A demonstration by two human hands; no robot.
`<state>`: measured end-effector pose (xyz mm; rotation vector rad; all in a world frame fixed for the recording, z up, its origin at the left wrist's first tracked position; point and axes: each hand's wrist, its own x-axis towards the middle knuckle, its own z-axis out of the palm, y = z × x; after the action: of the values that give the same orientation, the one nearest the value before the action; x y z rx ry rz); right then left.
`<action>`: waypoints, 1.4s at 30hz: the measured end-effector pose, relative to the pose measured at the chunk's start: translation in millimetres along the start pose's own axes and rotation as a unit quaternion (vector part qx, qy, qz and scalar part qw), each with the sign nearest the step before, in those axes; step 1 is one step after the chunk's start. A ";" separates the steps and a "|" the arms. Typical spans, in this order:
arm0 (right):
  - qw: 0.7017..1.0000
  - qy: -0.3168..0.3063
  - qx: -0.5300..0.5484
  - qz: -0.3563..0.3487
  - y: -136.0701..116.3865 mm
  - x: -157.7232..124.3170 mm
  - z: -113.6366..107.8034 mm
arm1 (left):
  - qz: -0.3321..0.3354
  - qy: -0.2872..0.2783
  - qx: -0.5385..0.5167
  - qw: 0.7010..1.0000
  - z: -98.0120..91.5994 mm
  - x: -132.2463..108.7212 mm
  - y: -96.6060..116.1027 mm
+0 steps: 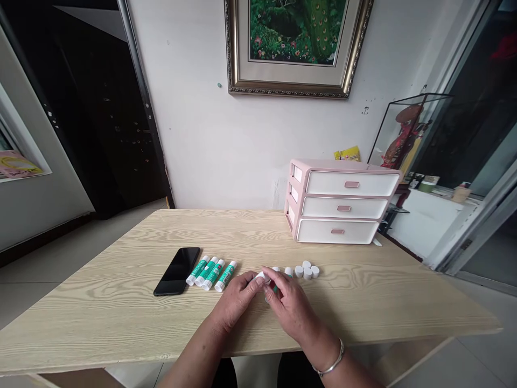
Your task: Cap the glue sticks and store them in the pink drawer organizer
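My left hand and my right hand meet over the middle of the wooden table. Together they pinch a glue stick: the left fingers are closed on its white cap end, and the right fingers cover its green body. Several green and white glue sticks lie side by side just left of my hands. Several loose white caps sit in a cluster just beyond my right hand. A silver bangle is on my right wrist.
A black phone lies flat left of the glue sticks. A pink three-drawer box stands at the back right of the table, drawers closed. A framed picture hangs on the wall behind. A glass display case stands at far right.
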<state>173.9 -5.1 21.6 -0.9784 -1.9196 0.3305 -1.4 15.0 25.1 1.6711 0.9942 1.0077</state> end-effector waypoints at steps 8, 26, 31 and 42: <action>1.000 0.005 0.017 0.018 7.6 -11.0 1.8 | -0.034 0.047 0.033 0.998 -3.9 -2.4 -5.1; 0.923 0.273 -0.058 0.266 92.7 -8.1 -54.0 | -0.074 0.140 0.124 0.980 -5.2 0.2 -13.8; 0.917 0.240 -0.187 0.259 87.9 -10.7 -54.0 | -0.090 0.156 0.264 0.948 0.9 5.5 -22.4; 0.931 0.136 -0.261 0.217 99.4 -18.3 -45.5 | -0.057 0.120 0.393 0.910 13.0 1.8 -19.9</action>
<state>265.7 38.5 -22.8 -1.7139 -1.5465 -0.0826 7.8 18.0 3.3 2.1127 1.8119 0.7820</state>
